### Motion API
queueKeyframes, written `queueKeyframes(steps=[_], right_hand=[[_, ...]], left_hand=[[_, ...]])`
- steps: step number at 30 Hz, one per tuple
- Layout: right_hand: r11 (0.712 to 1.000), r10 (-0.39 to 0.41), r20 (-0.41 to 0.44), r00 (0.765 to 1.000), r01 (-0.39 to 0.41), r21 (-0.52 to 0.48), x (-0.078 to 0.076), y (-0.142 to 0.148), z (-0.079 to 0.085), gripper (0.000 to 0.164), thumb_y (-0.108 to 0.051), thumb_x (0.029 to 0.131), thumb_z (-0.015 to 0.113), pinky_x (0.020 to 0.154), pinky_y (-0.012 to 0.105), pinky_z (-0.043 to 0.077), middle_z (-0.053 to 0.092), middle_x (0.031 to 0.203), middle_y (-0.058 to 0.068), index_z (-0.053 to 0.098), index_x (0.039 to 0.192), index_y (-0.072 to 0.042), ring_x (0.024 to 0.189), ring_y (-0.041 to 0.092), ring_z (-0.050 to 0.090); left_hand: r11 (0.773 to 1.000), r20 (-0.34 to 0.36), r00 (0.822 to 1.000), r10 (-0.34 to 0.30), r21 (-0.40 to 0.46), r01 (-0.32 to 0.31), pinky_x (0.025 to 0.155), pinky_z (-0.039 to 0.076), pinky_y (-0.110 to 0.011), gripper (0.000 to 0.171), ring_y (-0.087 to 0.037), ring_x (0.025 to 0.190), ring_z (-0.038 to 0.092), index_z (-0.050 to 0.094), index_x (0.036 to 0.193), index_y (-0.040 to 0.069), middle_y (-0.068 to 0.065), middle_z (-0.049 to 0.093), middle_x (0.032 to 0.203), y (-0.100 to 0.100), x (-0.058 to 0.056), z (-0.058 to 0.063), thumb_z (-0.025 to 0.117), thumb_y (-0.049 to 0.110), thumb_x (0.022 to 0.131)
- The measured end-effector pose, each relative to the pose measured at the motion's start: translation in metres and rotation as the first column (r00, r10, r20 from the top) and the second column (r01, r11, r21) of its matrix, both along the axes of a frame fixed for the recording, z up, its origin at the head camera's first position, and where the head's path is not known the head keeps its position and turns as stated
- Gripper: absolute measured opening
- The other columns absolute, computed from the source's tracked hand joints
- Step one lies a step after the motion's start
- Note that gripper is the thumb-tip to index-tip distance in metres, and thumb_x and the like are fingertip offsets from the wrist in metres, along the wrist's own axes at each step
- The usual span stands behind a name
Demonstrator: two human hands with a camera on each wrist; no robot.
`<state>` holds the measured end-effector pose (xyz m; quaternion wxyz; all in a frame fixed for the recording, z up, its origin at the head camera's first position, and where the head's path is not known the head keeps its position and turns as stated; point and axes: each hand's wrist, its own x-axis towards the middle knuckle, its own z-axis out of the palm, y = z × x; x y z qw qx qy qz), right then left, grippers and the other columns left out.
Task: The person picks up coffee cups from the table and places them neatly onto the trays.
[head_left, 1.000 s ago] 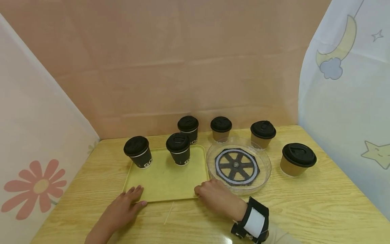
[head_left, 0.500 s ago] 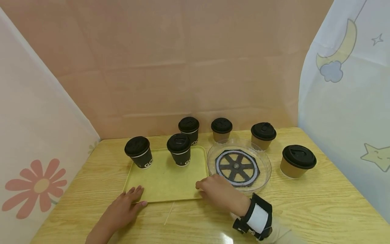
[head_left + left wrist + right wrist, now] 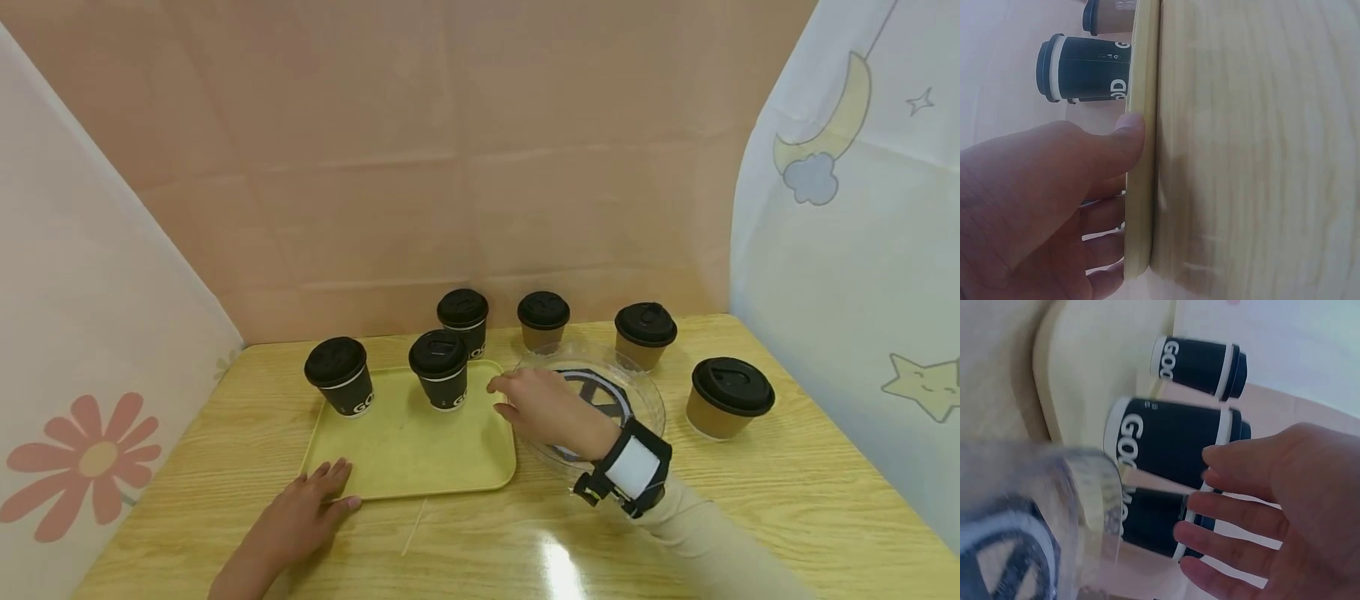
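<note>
At the near left corner of the yellow tray, my left hand holds the rim. In the left wrist view its thumb lies on the outer side, the fingertips hidden behind the rim. Two black lidded paper cups, a left one and a right one, stand on the tray. My right hand hovers over the tray's right edge and partly covers the clear round dish. Its fingers are extended and hold nothing; in the right wrist view they overlap the lids of black cups.
A third black cup stands behind the tray. Three brown cups with black lids, a small one, a medium one and a wide one, curve around the dish. A dark spoked wheel shape shows in the dish.
My right hand has left the tray's near right corner, lifting and moving away from me along the right edge. My left hand, the tray and the cups keep their places.
</note>
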<state>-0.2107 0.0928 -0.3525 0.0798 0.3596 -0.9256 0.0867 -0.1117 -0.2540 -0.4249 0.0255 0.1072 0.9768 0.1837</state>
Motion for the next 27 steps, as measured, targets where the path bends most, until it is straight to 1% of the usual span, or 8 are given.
queueKeyframes(steps=[2,7,11,13,17,22,23,27], right_hand=[[1.000,-0.008,0.011,1.000,0.008,-0.009,-0.007,0.001,0.003,0.027,-0.022,0.092,0.068,0.051,0.021,0.044,0.072,0.108,0.004,0.067,0.117,-0.014,0.067,0.012,0.063],[1.000,-0.002,-0.015,1.000,0.001,-0.019,-0.021,0.004,0.009,0.033,-0.021,0.091,0.068,0.049,0.019,0.041,0.070,0.110,0.004,0.064,0.123,-0.012,0.059,0.009,0.056],[1.000,-0.010,-0.036,0.999,0.009,-0.020,-0.031,0.004,0.012,0.036,-0.021,0.091,0.069,0.048,0.022,0.042,0.070,0.112,0.005,0.062,0.126,-0.012,0.059,0.010,0.055],[1.000,-0.016,-0.048,0.999,0.015,-0.021,-0.035,0.003,0.013,0.037,-0.021,0.091,0.069,0.051,0.025,0.046,0.069,0.114,0.006,0.062,0.126,-0.012,0.062,0.013,0.058],[0.999,-0.019,-0.072,0.997,0.016,-0.033,-0.044,-0.001,0.015,0.046,-0.022,0.091,0.069,0.061,0.032,0.055,0.065,0.123,0.010,0.056,0.132,-0.008,0.073,0.020,0.065],[0.999,-0.022,-0.078,0.997,0.019,-0.029,-0.054,-0.005,0.016,0.057,-0.024,0.091,0.068,0.069,0.036,0.056,0.059,0.132,0.015,0.047,0.142,-0.006,0.088,0.025,0.065],[0.999,-0.023,-0.081,0.996,0.021,-0.025,-0.056,-0.006,0.017,0.058,-0.024,0.092,0.068,0.072,0.037,0.056,0.058,0.132,0.015,0.046,0.142,-0.005,0.094,0.026,0.065],[0.999,-0.028,-0.070,0.997,0.025,-0.044,-0.062,-0.008,0.017,0.058,-0.023,0.092,0.068,0.076,0.038,0.056,0.057,0.133,0.017,0.046,0.142,-0.004,0.102,0.028,0.064]], left_hand=[[1.000,0.001,1.000,0.001,0.008,-0.001,0.106,0.036,-0.065,0.059,-0.046,0.131,0.048,0.057,0.135,0.001,-0.018,0.056,0.139,0.000,0.000,0.000,0.060,0.044,0.093],[1.000,-0.011,1.000,-0.002,0.016,0.002,0.106,0.036,-0.065,0.059,-0.046,0.130,0.049,0.057,0.134,0.000,-0.018,0.057,0.139,0.000,0.001,0.000,0.061,0.042,0.093],[1.000,-0.012,1.000,-0.003,0.014,0.003,0.105,0.037,-0.065,0.059,-0.047,0.130,0.049,0.057,0.134,0.000,-0.019,0.057,0.138,0.000,0.001,0.000,0.061,0.042,0.093],[1.000,-0.010,1.000,-0.002,0.011,0.002,0.105,0.037,-0.065,0.059,-0.047,0.130,0.049,0.057,0.134,0.000,-0.019,0.057,0.138,0.000,0.001,0.000,0.061,0.042,0.093],[1.000,-0.008,1.000,0.005,0.005,-0.005,0.105,0.037,-0.065,0.059,-0.046,0.130,0.049,0.057,0.135,0.001,-0.018,0.056,0.139,-0.001,0.001,0.000,0.061,0.043,0.093],[1.000,-0.008,1.000,0.001,0.004,-0.001,0.105,0.037,-0.065,0.059,-0.046,0.129,0.050,0.057,0.135,0.002,-0.018,0.057,0.139,-0.002,0.002,0.000,0.061,0.044,0.093],[1.000,-0.007,1.000,0.000,0.004,0.000,0.105,0.037,-0.065,0.059,-0.047,0.129,0.050,0.056,0.135,0.002,-0.018,0.057,0.139,-0.002,0.002,-0.001,0.061,0.043,0.093],[1.000,-0.006,1.000,0.002,0.003,-0.002,0.105,0.038,-0.064,0.059,-0.046,0.129,0.050,0.056,0.136,0.003,-0.017,0.057,0.139,-0.002,0.001,-0.002,0.060,0.044,0.093]])
